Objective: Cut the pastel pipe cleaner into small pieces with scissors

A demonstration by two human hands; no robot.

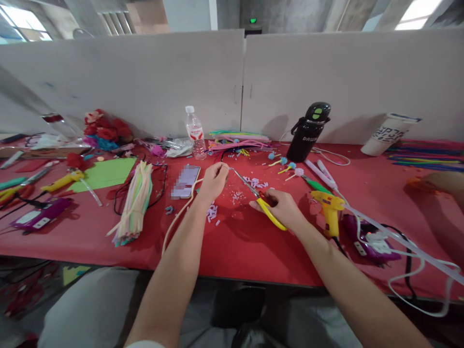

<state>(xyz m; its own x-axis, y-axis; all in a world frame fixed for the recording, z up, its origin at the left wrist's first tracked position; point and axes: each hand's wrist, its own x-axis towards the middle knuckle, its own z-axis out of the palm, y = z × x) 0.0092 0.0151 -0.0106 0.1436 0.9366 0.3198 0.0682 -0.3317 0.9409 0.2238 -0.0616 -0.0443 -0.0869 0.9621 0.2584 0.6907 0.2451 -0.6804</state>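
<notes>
My left hand is closed in a pinch on a cream pipe cleaner, whose long end trails back beside my forearm. In my right hand is a pair of scissors with yellow handles. Their blades point up and left, and the tips reach the left fingertips. Whether the blades touch the stem is too small to tell. Short lilac snippets lie below my left hand, with more lilac pieces and pale bits near the blades.
Left stand a phone, a bundle of pale pipe cleaners and a plastic bottle. To the right are a yellow glue gun, a purple power strip with cables, and a black flask. Another person's hand is at far right.
</notes>
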